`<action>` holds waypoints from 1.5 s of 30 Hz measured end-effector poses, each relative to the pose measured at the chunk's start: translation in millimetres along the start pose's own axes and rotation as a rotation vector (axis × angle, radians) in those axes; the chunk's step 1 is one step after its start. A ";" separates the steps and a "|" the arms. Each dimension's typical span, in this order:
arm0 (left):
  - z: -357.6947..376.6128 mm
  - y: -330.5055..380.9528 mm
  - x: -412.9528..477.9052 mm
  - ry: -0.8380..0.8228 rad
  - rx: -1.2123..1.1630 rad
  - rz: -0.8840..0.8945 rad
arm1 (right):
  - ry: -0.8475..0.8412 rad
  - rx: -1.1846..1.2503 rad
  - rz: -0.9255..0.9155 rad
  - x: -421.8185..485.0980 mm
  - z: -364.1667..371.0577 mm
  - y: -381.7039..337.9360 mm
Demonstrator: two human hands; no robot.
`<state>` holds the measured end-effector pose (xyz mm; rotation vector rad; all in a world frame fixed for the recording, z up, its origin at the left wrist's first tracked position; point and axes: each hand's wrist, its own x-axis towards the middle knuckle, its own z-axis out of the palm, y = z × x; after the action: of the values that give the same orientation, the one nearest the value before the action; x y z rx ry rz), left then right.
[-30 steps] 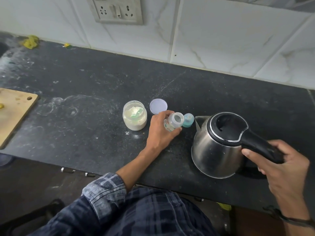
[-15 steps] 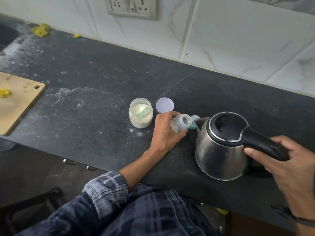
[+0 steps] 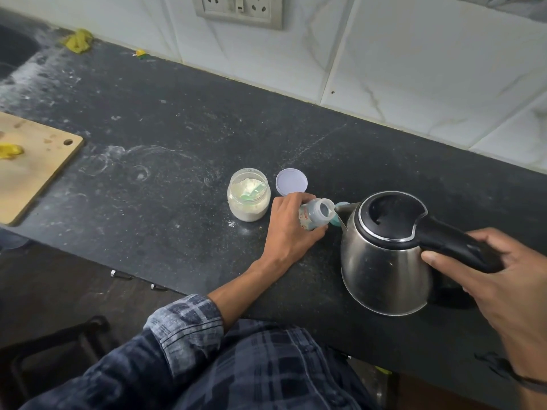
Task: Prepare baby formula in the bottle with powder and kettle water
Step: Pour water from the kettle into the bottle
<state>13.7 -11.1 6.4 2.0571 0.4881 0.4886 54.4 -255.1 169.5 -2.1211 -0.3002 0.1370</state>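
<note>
My left hand grips the small open baby bottle on the dark counter, tilted toward the kettle. The steel kettle has a black lid, and my right hand holds it by its black handle. Its spout tip sits right at the bottle's mouth. The bottle's teal cap is mostly hidden behind bottle and spout. Left of my left hand stands an open jar of white powder with a green scoop inside. The jar's white lid lies flat behind my fingers.
A wooden cutting board with a yellow scrap lies at the far left. Yellow scraps lie by the tiled wall, under a socket panel. The black counter carries powder dust. Its front edge runs diagonally below my forearm.
The kettle has moved left, so its spout now meets the bottle's mouth. My left hand has tilted the bottle toward the spout. The view has shifted left and down.
</note>
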 end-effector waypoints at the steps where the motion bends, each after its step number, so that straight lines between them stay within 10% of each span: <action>1: -0.5 -0.1 0.1 -0.003 0.002 0.001 | -0.003 -0.003 0.001 0.5 0.8 -1.2; 45: -6.3 -12.5 1.9 0.034 -0.001 -0.025 | -0.046 -0.112 -0.001 12.1 17.8 -18.4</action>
<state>10.2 0.4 -1.0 2.0422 0.5329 0.5093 59.3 -227.9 175.7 -2.2306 -0.3433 0.1721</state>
